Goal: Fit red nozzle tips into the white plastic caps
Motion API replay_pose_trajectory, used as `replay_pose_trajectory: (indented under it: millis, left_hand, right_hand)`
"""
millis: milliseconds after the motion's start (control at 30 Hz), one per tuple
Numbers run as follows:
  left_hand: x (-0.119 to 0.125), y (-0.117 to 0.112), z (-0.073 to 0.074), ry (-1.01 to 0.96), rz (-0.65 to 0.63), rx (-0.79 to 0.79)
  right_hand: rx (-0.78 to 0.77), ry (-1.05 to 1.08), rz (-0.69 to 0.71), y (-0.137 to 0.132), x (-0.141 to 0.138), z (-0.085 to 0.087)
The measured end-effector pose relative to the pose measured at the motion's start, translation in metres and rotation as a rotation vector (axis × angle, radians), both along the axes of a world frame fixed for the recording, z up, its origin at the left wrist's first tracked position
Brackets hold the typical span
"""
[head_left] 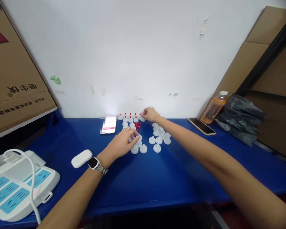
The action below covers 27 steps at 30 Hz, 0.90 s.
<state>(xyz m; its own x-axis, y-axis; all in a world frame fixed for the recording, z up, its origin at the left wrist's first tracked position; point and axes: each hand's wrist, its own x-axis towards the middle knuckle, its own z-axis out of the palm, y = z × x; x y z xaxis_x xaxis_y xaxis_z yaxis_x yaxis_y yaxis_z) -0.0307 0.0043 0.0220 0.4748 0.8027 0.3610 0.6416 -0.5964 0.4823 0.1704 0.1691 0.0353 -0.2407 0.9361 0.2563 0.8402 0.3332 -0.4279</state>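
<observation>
My left hand (124,142) hovers over a cluster of white nozzle caps (143,148), its fingers curved and the thumb apart from the index finger. White caps show beneath and between them; no firm grip is visible. At the wall, my right hand (150,114) has its fingertips pinched at the top of a white cap at the end of a row. Whatever is between those fingertips is hidden. Other caps in that row carry red tips (130,114). Loose red tips (138,125) lie in a small pile between the hands. More white caps (157,148) stand below my right forearm.
A lit phone (109,124) and a white earbud case (81,158) lie on the left of the blue table (143,184), near a power strip (21,187). On the right are a dark phone (202,126), an orange drink bottle (214,108) and a black plastic bag (243,117).
</observation>
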Motion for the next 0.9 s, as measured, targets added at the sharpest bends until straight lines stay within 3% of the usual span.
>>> replay_pose_trajectory:
  millis: [200, 367, 533, 733, 900]
  left_hand:
    - [-0.003, 0.002, -0.002, -0.008, 0.017, -0.010]
    - [-0.005, 0.001, 0.000, 0.009, 0.023, -0.016]
    - [-0.003, -0.001, 0.005, 0.013, 0.012, -0.003]
    - [0.010, -0.004, 0.006, 0.012, -0.022, 0.007]
    - [0.017, -0.003, 0.002, 0.039, -0.044, 0.011]
  right_hand:
    - [-0.014, -0.064, 0.019, 0.012, -0.013, -0.007]
    - [-0.001, -0.047, 0.028, 0.003, -0.012, 0.001]
    - [0.063, 0.002, 0.054, -0.037, 0.020, 0.011]
    - [0.038, -0.066, 0.096, -0.096, 0.067, 0.000]
    - [-0.022, -0.061, 0.167, -0.107, 0.072, -0.004]
